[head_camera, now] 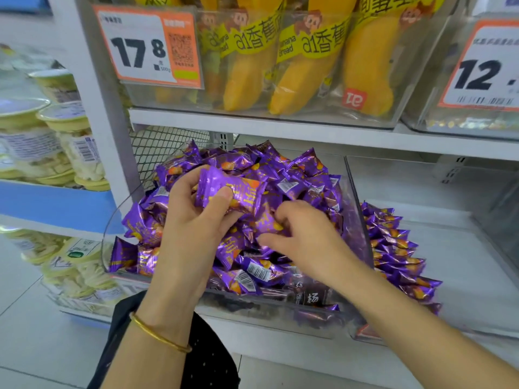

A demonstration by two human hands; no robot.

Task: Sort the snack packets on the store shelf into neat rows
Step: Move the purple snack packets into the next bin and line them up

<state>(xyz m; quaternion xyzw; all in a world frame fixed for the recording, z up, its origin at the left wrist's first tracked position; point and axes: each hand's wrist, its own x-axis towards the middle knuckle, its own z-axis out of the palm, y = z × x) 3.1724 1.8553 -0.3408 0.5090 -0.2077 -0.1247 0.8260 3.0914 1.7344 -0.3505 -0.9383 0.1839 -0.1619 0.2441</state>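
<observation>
A clear plastic bin (362,220) on the lower shelf is heaped with several small purple snack packets (295,175). My left hand (193,217) grips a few of these purple packets (233,192), held just above the heap with the thumb across them. My right hand (303,234) reaches down into the middle of the heap, its curled fingers pinching a purple packet (266,223). To the right, in the neighbouring clear bin (477,262), more purple packets (393,248) lie stacked in a neat row along its left wall.
The shelf above holds a clear bin of yellow banana bread packs (303,66) with a 17.8 price tag (146,46). A second price tag (486,68) hangs at the upper right. Tubs of pale snacks (70,141) fill the blue-edged shelves at left.
</observation>
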